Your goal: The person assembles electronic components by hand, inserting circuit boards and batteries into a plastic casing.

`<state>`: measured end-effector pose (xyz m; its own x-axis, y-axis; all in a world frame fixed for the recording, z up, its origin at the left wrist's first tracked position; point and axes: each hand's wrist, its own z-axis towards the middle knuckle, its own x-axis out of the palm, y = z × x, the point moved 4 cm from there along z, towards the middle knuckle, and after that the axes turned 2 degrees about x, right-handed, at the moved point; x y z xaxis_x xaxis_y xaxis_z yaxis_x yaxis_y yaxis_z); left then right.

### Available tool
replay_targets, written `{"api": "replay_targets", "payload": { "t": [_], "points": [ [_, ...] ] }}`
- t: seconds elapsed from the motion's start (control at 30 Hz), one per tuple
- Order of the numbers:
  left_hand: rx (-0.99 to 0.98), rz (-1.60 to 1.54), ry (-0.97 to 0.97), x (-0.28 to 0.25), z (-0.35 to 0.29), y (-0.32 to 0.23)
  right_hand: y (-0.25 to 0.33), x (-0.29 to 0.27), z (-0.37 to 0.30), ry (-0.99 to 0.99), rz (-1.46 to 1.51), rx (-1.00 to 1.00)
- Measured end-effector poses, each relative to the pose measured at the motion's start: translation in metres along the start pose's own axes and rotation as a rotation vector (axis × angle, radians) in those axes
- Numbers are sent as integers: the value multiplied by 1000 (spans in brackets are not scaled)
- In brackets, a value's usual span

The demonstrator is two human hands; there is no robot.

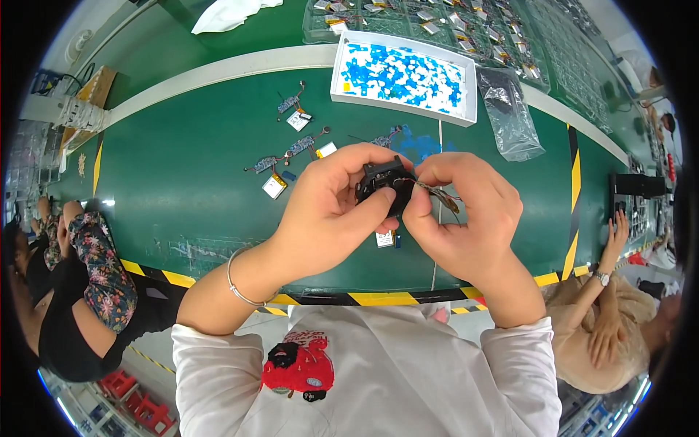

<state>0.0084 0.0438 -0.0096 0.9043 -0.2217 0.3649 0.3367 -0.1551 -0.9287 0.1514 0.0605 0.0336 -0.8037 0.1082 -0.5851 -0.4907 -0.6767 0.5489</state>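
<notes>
My left hand is closed around a black plastic housing above the front of the table, its open inner side facing up. Just to the right, my right hand pinches a small circuit board with thin wires; the wires run toward the housing. The fingers partly cover both parts. Beyond my left hand lie several blue circuit boards wired to silver-white battery packs. Another battery pack lies on the table below my hands.
A white box full of small blue and white pieces stands at the back. To its right is a clear plastic bag. Behind are clear trays of wired parts. Yellow-black tape marks the table's front edge. People sit at both sides.
</notes>
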Motion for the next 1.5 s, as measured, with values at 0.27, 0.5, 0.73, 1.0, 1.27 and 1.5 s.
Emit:
{"api": "replay_targets", "payload": {
  "t": [0.27,0.5,0.73,1.0,1.27,1.5],
  "points": [
    [125,73,17,-2,0,-4,6,4,-1,43,-17,-54],
    [4,14,60,-9,3,-3,6,7,0,64,94,-23],
    [19,27,69,-2,-1,-9,0,2,2,127,236,112],
    [-96,-33,42,6,-13,-18,1,-4,-2,209,357,226],
    [8,35,21,3,-14,-14,-1,-4,1,235,516,374],
    [22,44,40,0,-13,-7,0,-5,-2,167,287,145]
  ]
}}
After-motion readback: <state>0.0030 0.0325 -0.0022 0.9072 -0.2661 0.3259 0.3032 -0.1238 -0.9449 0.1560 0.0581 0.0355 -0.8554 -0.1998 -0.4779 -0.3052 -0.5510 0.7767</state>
